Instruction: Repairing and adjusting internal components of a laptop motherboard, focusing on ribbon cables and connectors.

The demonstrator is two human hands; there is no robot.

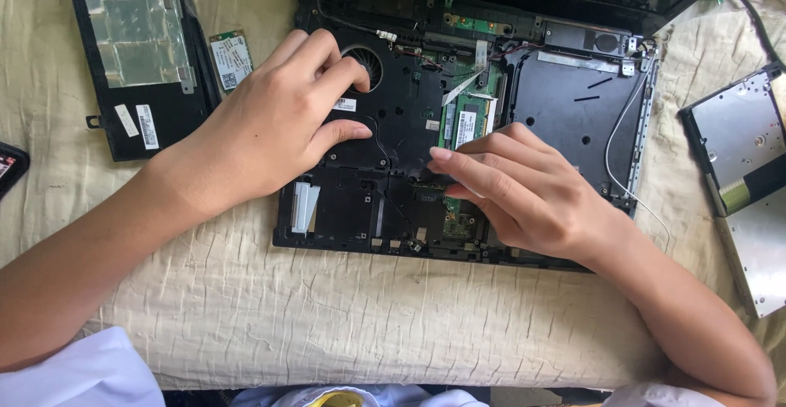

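Resting on cream cloth [327,325], opened laptop base [565,104] is steadied by left hand [274,124], fingers spread flat beside fan [367,65]. Right hand [524,194] fingertips pressed together at circuit board [458,210]; nothing seen clamped. Optical drive [749,186] lies well apart.

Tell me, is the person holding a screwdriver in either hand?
No, the left hand and right hand rest bare on the opened laptop, with no tool in view.

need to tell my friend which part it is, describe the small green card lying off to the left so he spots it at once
Start at the opened black laptop base on the beige cloth. Left of it lies a black plastic cover panel with a foil patch. The small green circuit card with a white label sits loose between them, beside the left hand, the only green part outside the laptop.
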